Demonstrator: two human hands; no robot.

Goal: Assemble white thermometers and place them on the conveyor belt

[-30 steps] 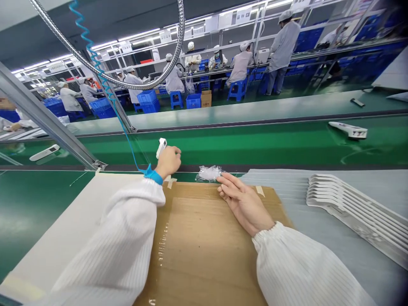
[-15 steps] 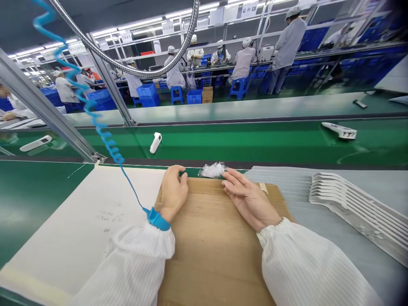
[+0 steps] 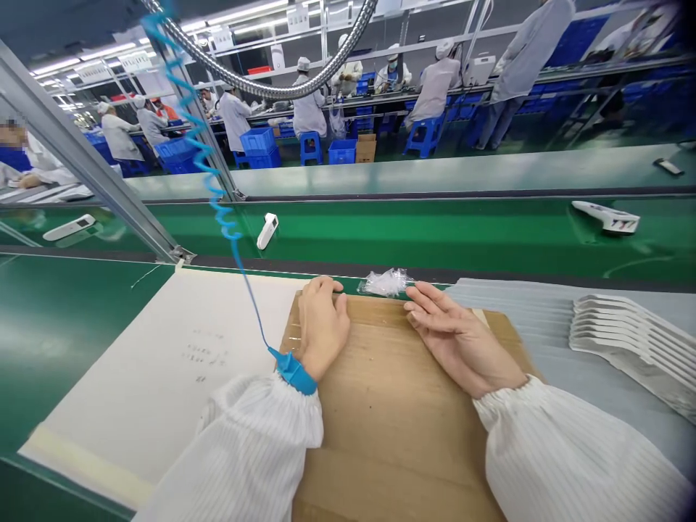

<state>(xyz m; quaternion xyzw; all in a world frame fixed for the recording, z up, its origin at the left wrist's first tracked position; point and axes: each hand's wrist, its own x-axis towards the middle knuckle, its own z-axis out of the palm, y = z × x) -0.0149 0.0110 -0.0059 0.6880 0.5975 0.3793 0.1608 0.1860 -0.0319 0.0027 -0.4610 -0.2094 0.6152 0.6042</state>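
On the cardboard sheet (image 3: 391, 406) at 6 o'clock, both hands lie empty. The left hand (image 3: 320, 326) rests near the sheet's far edge with its fingers (image 3: 326, 286) loosely curled over that edge, gripping nothing. A blue wrist band (image 3: 296, 371) ties it to a coiled cord (image 3: 217, 196) running up toward 11 o'clock. The right hand (image 3: 460, 341) lies flat and spread, fingers straight, their tips just beside a small clear plastic bag (image 3: 387, 281) at 12 o'clock, not closed on it.

1 second ago the left hand was stretched out over the conveyor belt (image 3: 435, 232), holding a white handheld unit (image 3: 267, 230). That unit now lies alone on the belt at 11 o'clock, well apart from both hands, and the left hand has drawn back onto the cardboard. By the look of it, the unit has been let go to the belt.

At 3 o'clock, a stack of white plastic housings (image 3: 625, 333) lies on the table (image 3: 65, 333); a white paper sheet (image 3: 163, 362) lies at 9 o'clock.
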